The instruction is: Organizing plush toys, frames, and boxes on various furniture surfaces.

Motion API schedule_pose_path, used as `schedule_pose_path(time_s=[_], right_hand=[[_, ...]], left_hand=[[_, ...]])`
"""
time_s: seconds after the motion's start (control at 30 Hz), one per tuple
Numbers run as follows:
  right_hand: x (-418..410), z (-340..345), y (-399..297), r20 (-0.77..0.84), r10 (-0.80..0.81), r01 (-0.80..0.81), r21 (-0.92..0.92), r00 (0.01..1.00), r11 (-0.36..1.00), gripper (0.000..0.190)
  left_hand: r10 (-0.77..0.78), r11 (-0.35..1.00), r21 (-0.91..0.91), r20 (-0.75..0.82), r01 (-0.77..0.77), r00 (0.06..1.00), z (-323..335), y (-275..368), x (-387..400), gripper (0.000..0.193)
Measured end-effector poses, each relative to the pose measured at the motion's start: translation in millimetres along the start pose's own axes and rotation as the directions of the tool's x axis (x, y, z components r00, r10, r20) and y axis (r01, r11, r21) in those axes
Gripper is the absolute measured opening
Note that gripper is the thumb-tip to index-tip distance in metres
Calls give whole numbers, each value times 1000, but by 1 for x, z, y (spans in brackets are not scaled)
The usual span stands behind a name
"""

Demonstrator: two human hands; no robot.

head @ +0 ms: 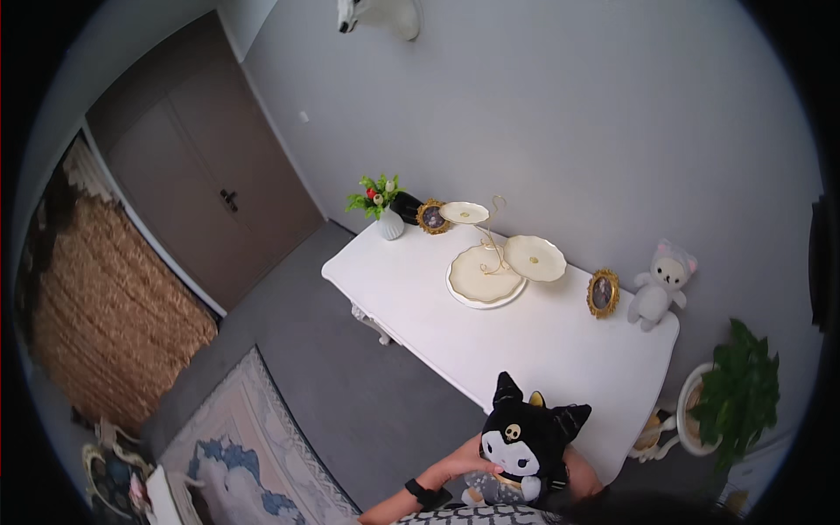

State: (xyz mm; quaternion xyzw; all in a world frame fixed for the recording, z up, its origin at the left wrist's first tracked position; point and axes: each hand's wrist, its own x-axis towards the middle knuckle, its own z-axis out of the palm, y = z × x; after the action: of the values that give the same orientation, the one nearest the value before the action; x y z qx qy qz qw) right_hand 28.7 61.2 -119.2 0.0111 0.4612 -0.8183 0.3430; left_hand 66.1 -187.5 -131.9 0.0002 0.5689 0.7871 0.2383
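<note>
A black and white plush doll (525,440) with a skull mark on its hood is held upright close to my body, at the near edge of the white table (420,328). My left hand (469,457) grips its side, with the thumb across its front below the face; a black band is on that wrist. Behind the doll's other side is my right hand (581,474), its fingers mostly hidden. A grey and white plush bear (661,285) sits at the table's far right corner, beside a gold oval picture frame (603,293).
A three-tier cake stand (485,272) occupies the table's back middle. Left of it are another gold frame (433,216) and a white vase (390,224) with flowers. A potted plant (738,394) stands beyond the right end. A patterned rug (262,446) lies on the floor.
</note>
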Motion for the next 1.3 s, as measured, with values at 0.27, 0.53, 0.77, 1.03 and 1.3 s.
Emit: schedule_pose_path(time_s=[0.27, 0.53, 0.77, 1.03, 1.3], right_hand=[[8, 69, 80, 110, -121, 124, -23, 987, 992, 42], [51, 215, 83, 123, 123, -107, -126, 985, 986, 48], [120, 218, 88, 257, -121, 113, 46, 959, 993, 49], [210, 235, 85, 324, -162, 93, 218, 932, 971, 52], [296, 271, 69, 379, -83, -22, 264, 922, 964, 60]], left_hand=[[134, 987, -24, -414, -158, 901, -3, -47, -165, 81], [252, 849, -236, -605, -472, 756, -42, -10, -244, 68], [393, 665, -143, -767, -733, 507, -130, 43, -272, 70], [424, 708, -55, -764, -704, 486, -252, 76, -254, 72], [395, 765, -73, -731, -640, 556, -345, 129, -219, 71]])
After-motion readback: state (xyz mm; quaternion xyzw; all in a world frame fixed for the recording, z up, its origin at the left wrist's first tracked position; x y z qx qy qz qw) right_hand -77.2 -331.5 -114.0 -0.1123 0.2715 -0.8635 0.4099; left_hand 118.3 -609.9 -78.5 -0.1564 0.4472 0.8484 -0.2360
